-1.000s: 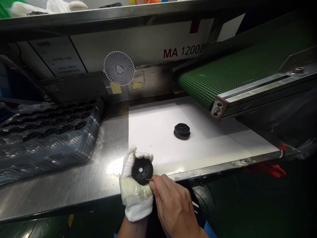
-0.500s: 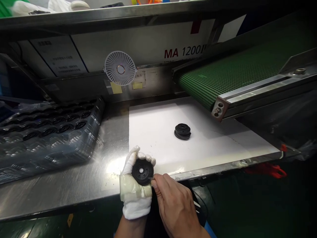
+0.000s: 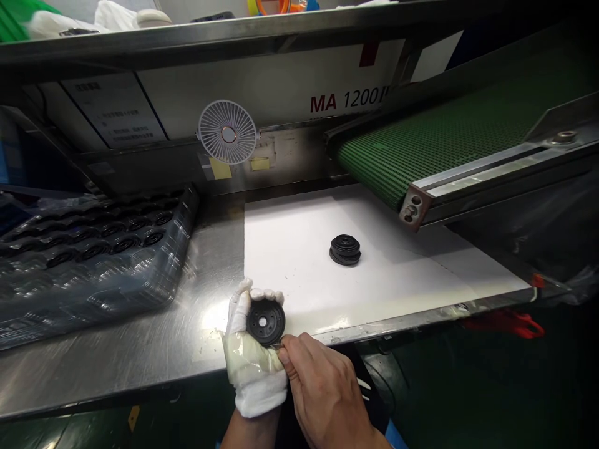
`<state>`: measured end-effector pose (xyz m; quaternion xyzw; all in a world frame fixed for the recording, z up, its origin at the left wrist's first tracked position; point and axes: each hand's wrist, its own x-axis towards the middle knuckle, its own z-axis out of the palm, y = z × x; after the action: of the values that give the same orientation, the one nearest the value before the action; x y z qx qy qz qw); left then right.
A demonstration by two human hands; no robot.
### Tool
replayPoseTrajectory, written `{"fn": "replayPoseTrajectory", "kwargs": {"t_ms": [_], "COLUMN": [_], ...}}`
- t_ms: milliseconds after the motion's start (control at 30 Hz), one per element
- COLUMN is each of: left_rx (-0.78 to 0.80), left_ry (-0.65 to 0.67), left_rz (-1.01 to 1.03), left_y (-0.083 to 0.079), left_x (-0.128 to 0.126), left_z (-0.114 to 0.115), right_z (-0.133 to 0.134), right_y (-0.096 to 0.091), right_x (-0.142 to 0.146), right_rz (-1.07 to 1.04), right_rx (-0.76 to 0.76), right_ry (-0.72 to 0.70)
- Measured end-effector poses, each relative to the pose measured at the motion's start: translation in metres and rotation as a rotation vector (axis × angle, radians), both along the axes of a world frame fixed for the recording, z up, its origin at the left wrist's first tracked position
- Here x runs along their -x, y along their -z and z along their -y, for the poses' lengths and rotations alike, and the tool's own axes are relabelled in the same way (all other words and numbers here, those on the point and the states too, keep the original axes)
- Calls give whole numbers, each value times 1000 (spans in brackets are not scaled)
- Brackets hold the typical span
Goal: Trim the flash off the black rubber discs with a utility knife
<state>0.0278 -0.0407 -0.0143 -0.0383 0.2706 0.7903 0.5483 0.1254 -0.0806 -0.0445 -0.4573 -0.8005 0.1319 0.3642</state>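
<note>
And here's the white-gloved left hand (image 3: 250,355) cradling a black moulded pulley (image 3: 266,322) above the stainless bench (image 3: 140,355), right by the white sheet (image 3: 299,262), its fingers (image 3: 240,305) curled round the rim, while the bare right hand (image 3: 322,390) pinches a thin metal pick (image 3: 277,346) narrowly against the pulley's edge, and one slip could send that point into the glove, or knock the pulley loose to roll toward the second black pulley (image 3: 345,250)

The gloved left hand (image 3: 253,355) holds a black rubber disc (image 3: 266,322) while the bare right hand (image 3: 322,396) holds a thin pick (image 3: 277,346) at its rim.
</note>
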Motion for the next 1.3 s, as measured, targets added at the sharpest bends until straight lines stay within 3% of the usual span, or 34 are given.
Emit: {"fn": "replayPoseTrajectory", "kwargs": {"t_ms": [133,233,333,433,600,733,867,1067,1300], "left_rx": [-12,13,92,120,151,123,60,76,150], "left_ry": [-44,-24,0,9,98,180,212,226,166], "left_rz": [-16,-25,-50,-65,-15,50,130,163,191], "left_y": [-6,-9,-14,-25,-41,-33,-22,-25,-32], "left_x": [0,1,0,-6,-16,-13,-6,1,2], "left_z": [-1,0,2,4,1,-1,3,7,10], "right_z": [1,-1,-6,-11,-14,-16,-12,-7,-9], "right_y": [-5,-6,-3,2,9,19,22,11,7], "right_x": [-5,-16,-38,-66,-95,-93,-86,-79,-77], "right_rz": [-177,-223,-39,162,131,59,-55,-217,-253], "right_rx": [160,213,144,122,59,38,201,456,324], "right_ry": [-59,-29,77,88,74,-45,-152,-83,-158]}}
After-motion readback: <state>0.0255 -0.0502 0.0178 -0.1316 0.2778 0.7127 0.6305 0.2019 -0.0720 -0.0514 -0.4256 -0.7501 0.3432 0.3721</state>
